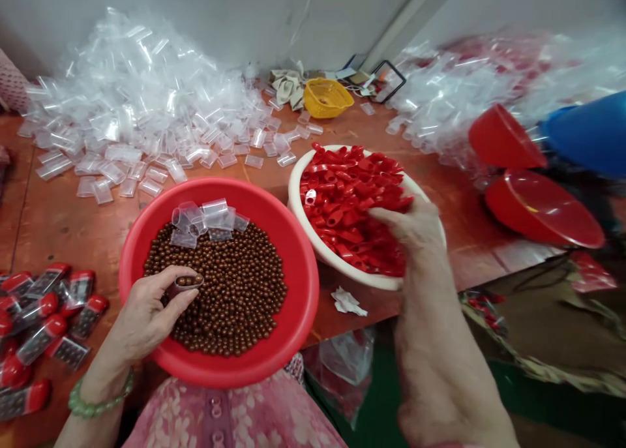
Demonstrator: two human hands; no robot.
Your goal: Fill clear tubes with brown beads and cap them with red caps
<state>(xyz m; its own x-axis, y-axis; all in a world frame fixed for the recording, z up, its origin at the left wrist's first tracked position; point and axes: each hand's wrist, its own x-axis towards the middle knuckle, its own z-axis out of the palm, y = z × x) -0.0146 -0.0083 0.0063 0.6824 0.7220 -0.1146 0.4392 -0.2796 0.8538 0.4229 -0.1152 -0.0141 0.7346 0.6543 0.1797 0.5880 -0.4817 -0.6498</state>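
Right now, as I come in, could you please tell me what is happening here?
The left hand holds a clear tube, brown beads showing in its open end, over the red basin of loose beads. The right hand, blurred, reaches among red caps in the white basin; I cannot tell whether it grips one. Bead-filled, red-capped tubes lie at the left.

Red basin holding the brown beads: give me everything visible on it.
The red basin is round and wide, with sloping walls and a smooth, thick rim; it looks like plastic. It sits mouth up on the orange-brown tabletop, its near rim at the person's pink floral garment. Brown beads cover its floor, with loose clear tubes on them toward the far side. The left hand is over its left side; whether it touches the rim is unclear.
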